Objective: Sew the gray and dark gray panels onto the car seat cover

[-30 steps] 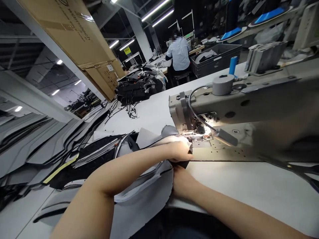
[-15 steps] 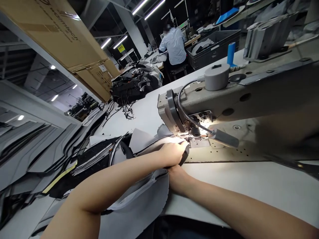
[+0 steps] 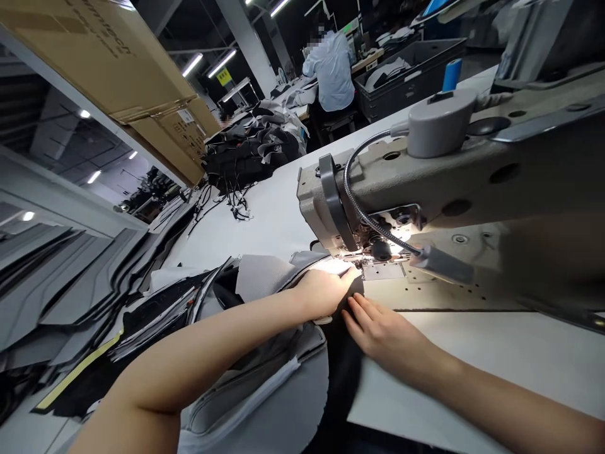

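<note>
With the left hand (image 3: 324,291) pressing the grey-and-black fabric piece (image 3: 265,277) flat at the sewing machine (image 3: 425,189) needle and the right hand (image 3: 385,331) spread open-fingered beside it on the counter (image 3: 472,353), neither gripping, both should feed the seam evenly.

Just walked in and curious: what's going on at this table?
A person is feeding grey and black fabric pieces under the needle of a sewing machine. The left hand presses the fabric down by the lit needle area; the right hand lies flat on the black piece beside it. More cut pieces are stacked at left.

Matt grey cloth panel (image 3: 265,277), metal sewing machine (image 3: 472,183)
</note>
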